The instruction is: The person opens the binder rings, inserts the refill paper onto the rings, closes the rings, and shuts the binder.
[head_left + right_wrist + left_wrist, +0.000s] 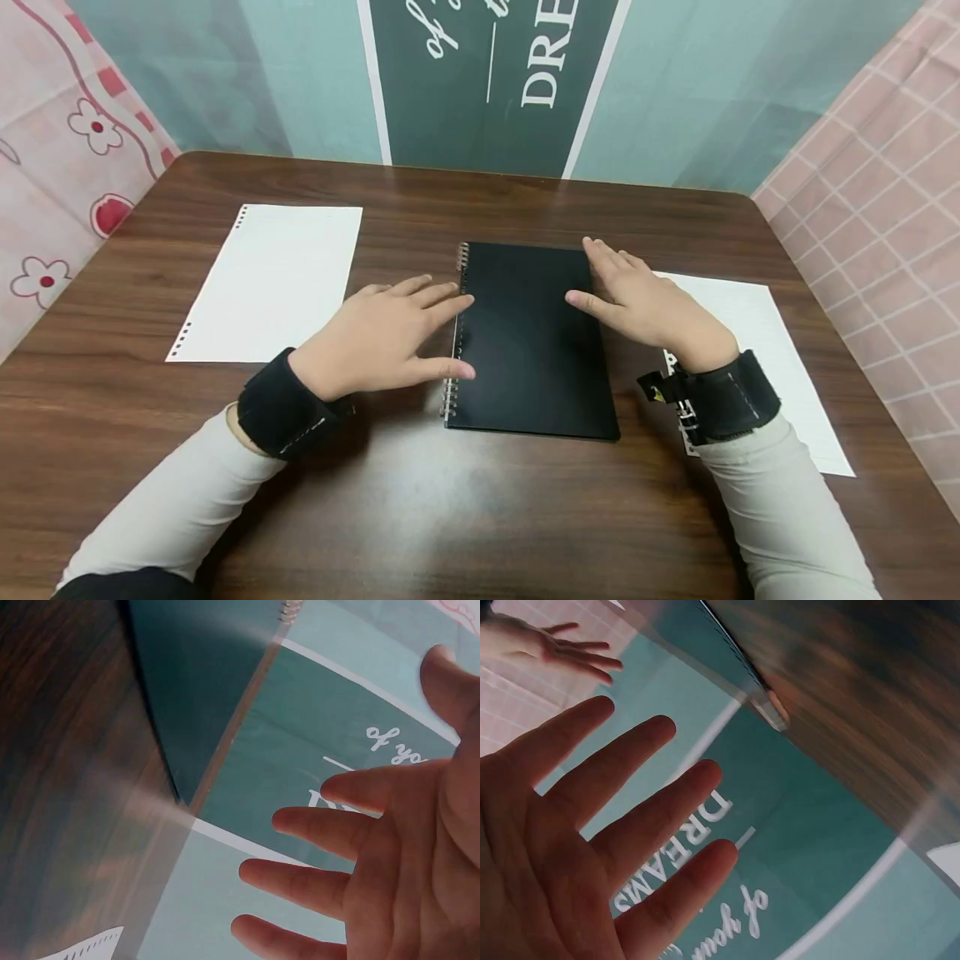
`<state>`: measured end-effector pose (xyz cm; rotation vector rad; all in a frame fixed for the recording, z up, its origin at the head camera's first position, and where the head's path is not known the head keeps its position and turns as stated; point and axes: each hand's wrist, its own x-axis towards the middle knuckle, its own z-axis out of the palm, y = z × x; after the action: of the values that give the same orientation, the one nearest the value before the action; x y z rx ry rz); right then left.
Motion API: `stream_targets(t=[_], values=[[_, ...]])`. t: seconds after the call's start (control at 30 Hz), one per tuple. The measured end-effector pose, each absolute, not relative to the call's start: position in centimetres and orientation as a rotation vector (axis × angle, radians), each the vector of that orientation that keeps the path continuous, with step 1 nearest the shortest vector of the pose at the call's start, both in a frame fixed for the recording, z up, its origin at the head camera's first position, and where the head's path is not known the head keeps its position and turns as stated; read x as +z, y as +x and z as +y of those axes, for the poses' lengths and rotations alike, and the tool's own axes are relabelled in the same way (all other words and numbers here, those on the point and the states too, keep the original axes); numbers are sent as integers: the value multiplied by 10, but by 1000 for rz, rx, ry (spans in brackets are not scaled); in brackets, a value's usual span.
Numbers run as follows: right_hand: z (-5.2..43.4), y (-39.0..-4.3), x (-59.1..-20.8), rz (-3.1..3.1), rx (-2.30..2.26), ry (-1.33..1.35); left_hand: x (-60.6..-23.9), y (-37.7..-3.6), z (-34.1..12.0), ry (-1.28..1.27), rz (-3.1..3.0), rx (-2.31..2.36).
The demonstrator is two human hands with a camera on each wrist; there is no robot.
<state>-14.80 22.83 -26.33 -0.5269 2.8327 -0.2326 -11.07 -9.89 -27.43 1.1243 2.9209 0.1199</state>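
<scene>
A black spiral-bound notebook [532, 350] lies closed on the table, its wire coil [452, 392] along the left side. My left hand [382, 337] is held over the coil side, fingers spread and straight, thumb and fingertips overlapping the cover's left edge in the head view. Over the notebook's upper right edge is my right hand [637, 300], its fingers extended and the thumb apart. Both palms show bare in the wrist views, where the left hand [592, 847] and right hand [390, 847] hold nothing. The notebook [202, 682] appears beyond the right fingers.
A white loose-leaf sheet [277, 279] with punched holes lies left of the notebook. Another white sheet [780, 375] lies at the right, partly under the right wrist in view. The brown wooden table [420, 517] ends at a green printed cloth backdrop [480, 125].
</scene>
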Motion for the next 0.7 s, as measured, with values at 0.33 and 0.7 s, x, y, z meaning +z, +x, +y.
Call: stream_targets(t=[0.33, 0.7], values=[[240, -158, -267, 2823, -402, -483, -278, -89, -81, 1402, 3032, 103], [244, -167, -278, 2730, -619, -319, -281, -75, -67, 1359, 2769, 36]])
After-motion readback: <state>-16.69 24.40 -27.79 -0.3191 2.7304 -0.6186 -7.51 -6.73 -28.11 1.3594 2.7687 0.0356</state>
